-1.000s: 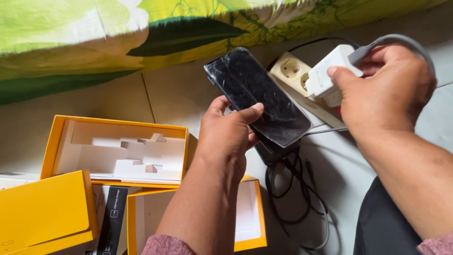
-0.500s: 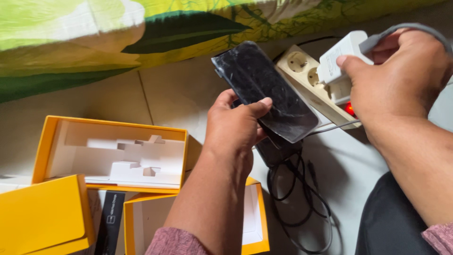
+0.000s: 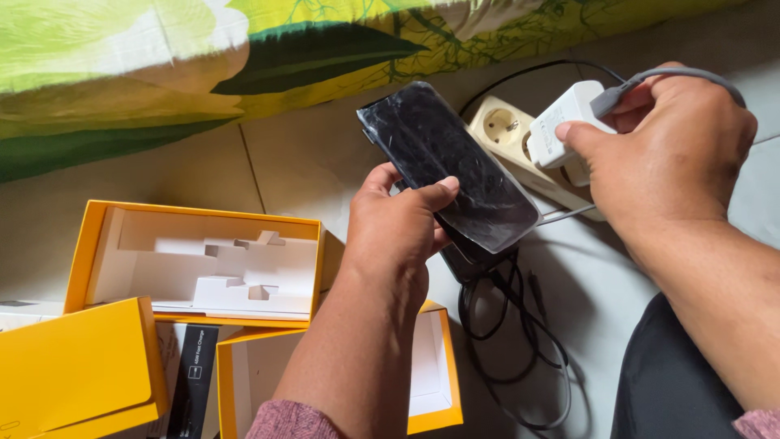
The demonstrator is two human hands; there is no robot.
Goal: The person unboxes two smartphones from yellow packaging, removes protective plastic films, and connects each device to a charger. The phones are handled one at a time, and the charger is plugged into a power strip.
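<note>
- Your left hand [image 3: 392, 236] is holding a black smartphone [image 3: 447, 167] by its near end, thumb lying across the dark, scuffed screen and fingers curled behind it; the grip is closed around the phone.
- The phone is tilting up and away from you, above the floor in the middle of the scene, its far end pointing toward the bedding.
- Your right hand [image 3: 670, 150] is pinching a white charger adapter [image 3: 562, 122] between thumb and fingers, so that grip is closed on it too.
- A grey cable [image 3: 682, 75] is running out of the adapter's far end and arching over the back of your right hand.
- The adapter is sitting just at a cream power strip [image 3: 520, 146] lying on the floor; you cannot tell from here whether its pins are in a socket.
- One round socket on the strip is showing, just left of the adapter.
- Black cables [image 3: 508, 325] are lying in loops on the tiled floor [image 3: 292, 162] below the phone.
- To the left, an open yellow box [image 3: 199, 260] with a white moulded insert is resting on the floor.
- Nearer you, a yellow lid [image 3: 77, 370] and a second open yellow tray [image 3: 426, 366] are lying beside a black leaflet [image 3: 195, 378].
- A green and yellow patterned bedsheet [image 3: 244, 49] is filling the far side.
</note>
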